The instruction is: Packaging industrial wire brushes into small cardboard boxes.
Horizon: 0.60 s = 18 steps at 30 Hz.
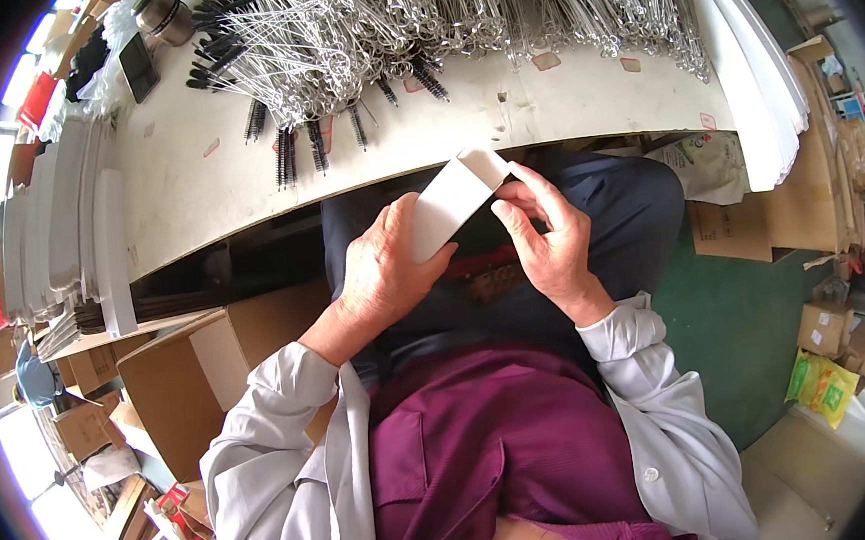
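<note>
A narrow white cardboard box (448, 209) is held tilted over my lap, just off the near edge of the table. My left hand (384, 263) is closed around its lower end, fingers on the far side and thumb on the near side. At its upper end a flap (486, 166) stands out, and that end looks open. What is inside the box is hidden. My right hand (548, 237) is beside this end, its index fingertip at the flap's edge. The thumb and fingers of that hand are apart, with nothing visible between them.
Wire-handled brushes with black bristles (356, 35) are heaped along the far side of the table (423, 130). Stacks of flat white cardboard (58, 221) flank the left, with more white sheets (755, 77) at right. An open brown carton (189, 377) sits below left.
</note>
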Available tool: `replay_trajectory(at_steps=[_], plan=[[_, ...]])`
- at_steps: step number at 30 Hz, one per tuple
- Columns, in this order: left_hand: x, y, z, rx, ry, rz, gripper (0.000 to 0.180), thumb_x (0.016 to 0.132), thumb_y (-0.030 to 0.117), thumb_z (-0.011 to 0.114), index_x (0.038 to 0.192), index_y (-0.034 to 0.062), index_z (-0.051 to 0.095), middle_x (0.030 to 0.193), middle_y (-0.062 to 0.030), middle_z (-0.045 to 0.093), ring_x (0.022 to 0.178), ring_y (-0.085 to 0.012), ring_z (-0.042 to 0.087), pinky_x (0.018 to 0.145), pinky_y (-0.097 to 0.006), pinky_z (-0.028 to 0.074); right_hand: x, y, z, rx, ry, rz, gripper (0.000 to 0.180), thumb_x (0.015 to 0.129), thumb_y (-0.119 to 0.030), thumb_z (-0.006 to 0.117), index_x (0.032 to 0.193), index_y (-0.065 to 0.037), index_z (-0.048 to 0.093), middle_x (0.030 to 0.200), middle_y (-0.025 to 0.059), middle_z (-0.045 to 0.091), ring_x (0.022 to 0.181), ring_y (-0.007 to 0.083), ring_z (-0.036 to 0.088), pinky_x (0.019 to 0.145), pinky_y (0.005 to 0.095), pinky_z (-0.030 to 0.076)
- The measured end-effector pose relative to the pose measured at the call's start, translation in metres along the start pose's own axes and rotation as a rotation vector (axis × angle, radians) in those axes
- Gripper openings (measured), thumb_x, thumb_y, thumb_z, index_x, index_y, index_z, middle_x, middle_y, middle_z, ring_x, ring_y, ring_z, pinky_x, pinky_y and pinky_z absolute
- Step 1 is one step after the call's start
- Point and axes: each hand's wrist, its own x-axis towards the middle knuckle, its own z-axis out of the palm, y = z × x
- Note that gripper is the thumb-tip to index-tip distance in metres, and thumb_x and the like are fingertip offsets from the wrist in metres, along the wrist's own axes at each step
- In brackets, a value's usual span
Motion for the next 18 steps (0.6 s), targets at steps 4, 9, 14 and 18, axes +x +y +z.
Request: replay_trajectory(at_steps=[4,9,14,18], plan=[[-0.006,0.004,0.005,-0.010,-0.059,-0.037,0.069,0.076,0.024,0.088,0.131,-0.0011,0.054,0.113,-0.0207,0.068,0.102,-0.0395,0.069,0.086,-0.044,0.058,-0.005,-0.004,0.019,0.426,-0.002,0.262,0.047,0.099,-0.004,0.069,0.142,0.003,0.051,0.111,0.0121,0.074,0.099,0.0129,0.071,0.075,0.0274,0.061],[-0.014,-0.001,-0.004,-0.087,-0.046,-0.011,0.078,0.076,0.023,0.088,0.140,0.0014,0.049,0.117,-0.0210,0.067,0.106,-0.0396,0.068,0.089,-0.045,0.057,0.007,-0.005,0.017,0.424,0.021,0.263,0.044,0.102,0.000,0.061,0.144,0.001,0.048,0.114,0.0127,0.071,0.092,0.0132,0.070,0.068,0.0265,0.061],[-0.043,-0.022,-0.028,-0.071,-0.236,-0.090,0.085,0.076,0.022,0.089,0.147,0.0027,0.046,0.125,-0.0232,0.064,0.111,-0.0413,0.066,0.094,-0.045,0.056,0.014,-0.003,0.010,0.329,0.012,0.223,0.042,0.102,-0.003,0.064,0.141,-0.001,0.049,0.105,0.0111,0.072,0.084,0.0108,0.069,0.064,0.0251,0.060],[-0.044,-0.023,-0.053,-0.020,-0.363,-0.007,0.090,0.080,0.027,0.086,0.152,0.0052,0.038,0.129,-0.0257,0.062,0.115,-0.0430,0.065,0.096,-0.046,0.056,0.012,-0.001,0.017,0.340,0.007,0.194,0.040,0.101,-0.003,0.066,0.137,-0.002,0.049,0.101,0.0105,0.072,0.081,0.0094,0.068,0.061,0.0242,0.058]])
